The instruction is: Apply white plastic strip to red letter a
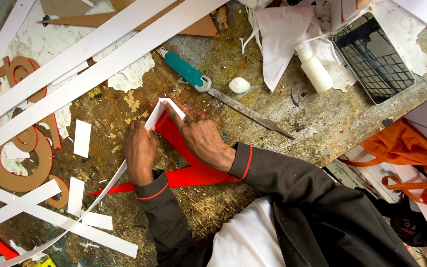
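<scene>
A red angular sign piece (174,133) lies flat on the worn workbench (322,123). A thin white strip (109,185) runs along its edge and folds around its upper tip. My left hand (140,151) presses the strip against the piece's left side. My right hand (201,138) lies on the red face, its index finger stretched to the folded tip. Both sleeves are dark with red trim.
A teal-handled utility knife (189,71) with a long blade lies just beyond the hands. A white cap (239,85), a small white bottle (314,66), a white cloth (282,34) and a phone (373,57) sit at the right. Long white strips (90,59) and brown cut letters (23,163) fill the left.
</scene>
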